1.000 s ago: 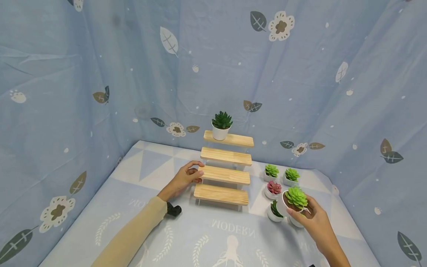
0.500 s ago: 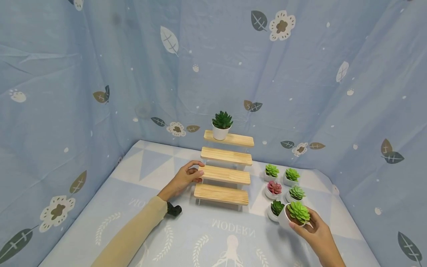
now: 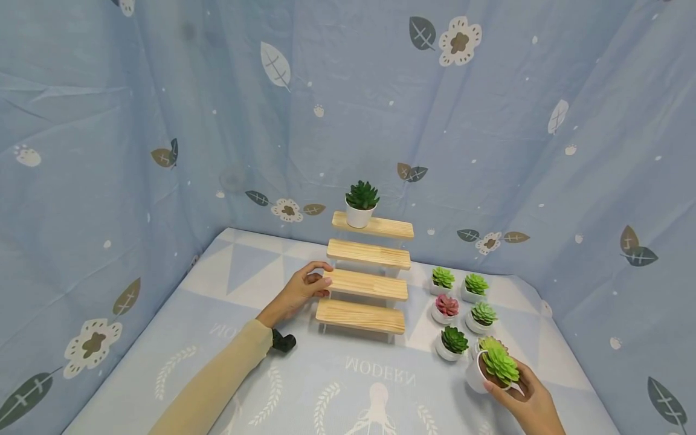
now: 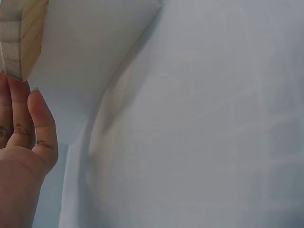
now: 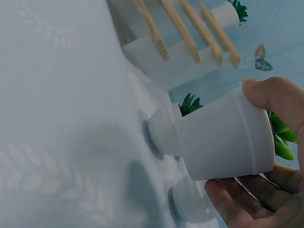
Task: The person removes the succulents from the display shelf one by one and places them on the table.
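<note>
My right hand (image 3: 526,397) grips a white pot holding a bright green succulent (image 3: 500,364), tilted slightly to the left. The right wrist view shows the pot's smooth side (image 5: 228,137) between thumb and fingers, raised off the table. At the shelf stand, my left hand (image 3: 301,289) holds the left end of the third plank from the top (image 3: 370,284). Its fingers touch the plank's end (image 4: 21,40) in the left wrist view. On the top plank (image 3: 391,227), a dark green succulent in a white pot (image 3: 360,212) stands upright at the left.
Several small potted succulents stand right of the stand: a pink one (image 3: 446,308), a dark green one (image 3: 453,342) and lighter green ones (image 3: 474,287). Another pot is partly hidden behind the held one. Blue patterned cloth (image 3: 348,121) rises behind the table (image 3: 304,386).
My right hand has moved the held potted succulent toward the front and slightly right, uncovering the small pots behind it. The left hand stays on the plank.
</note>
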A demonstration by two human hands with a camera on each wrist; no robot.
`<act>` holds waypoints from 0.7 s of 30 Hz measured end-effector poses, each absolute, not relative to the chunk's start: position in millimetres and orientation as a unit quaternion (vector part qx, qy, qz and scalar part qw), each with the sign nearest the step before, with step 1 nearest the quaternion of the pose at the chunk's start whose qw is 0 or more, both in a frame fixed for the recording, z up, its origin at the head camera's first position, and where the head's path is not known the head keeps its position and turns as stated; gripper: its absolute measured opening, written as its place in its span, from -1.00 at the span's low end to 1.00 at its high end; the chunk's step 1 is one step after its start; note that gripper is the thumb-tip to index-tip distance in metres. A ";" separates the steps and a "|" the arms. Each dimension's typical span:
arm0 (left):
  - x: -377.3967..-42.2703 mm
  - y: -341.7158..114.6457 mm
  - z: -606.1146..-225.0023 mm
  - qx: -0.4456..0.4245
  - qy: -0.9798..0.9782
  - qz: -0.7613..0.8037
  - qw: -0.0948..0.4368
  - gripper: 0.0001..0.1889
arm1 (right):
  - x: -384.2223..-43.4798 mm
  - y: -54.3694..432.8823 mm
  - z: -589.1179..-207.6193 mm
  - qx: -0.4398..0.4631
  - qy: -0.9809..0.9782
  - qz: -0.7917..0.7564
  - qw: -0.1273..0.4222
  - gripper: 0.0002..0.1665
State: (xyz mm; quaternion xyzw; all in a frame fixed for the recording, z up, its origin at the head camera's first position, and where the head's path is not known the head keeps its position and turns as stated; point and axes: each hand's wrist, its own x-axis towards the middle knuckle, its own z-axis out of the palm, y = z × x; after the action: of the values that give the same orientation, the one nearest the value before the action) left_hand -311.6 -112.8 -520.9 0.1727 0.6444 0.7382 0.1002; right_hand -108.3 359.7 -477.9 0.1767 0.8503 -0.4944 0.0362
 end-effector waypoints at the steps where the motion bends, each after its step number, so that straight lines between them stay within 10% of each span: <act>1: -311.9 -112.8 -521.2 0.174 0.644 0.738 0.100 -0.58 | -107.1 360.8 -479.0 0.181 0.851 -0.492 0.034 0.21; 21: -312.3 -112.2 -520.6 0.179 0.645 0.737 0.095 -0.59 | -106.7 352.7 -497.3 0.181 0.850 -0.493 0.037 0.20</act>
State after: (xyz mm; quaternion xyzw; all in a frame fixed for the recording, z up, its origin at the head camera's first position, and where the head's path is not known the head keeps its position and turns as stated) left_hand -312.3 -112.2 -520.6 0.1793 0.6451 0.7366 0.0954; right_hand -106.7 352.7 -497.3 0.1812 0.8500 -0.4932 0.0375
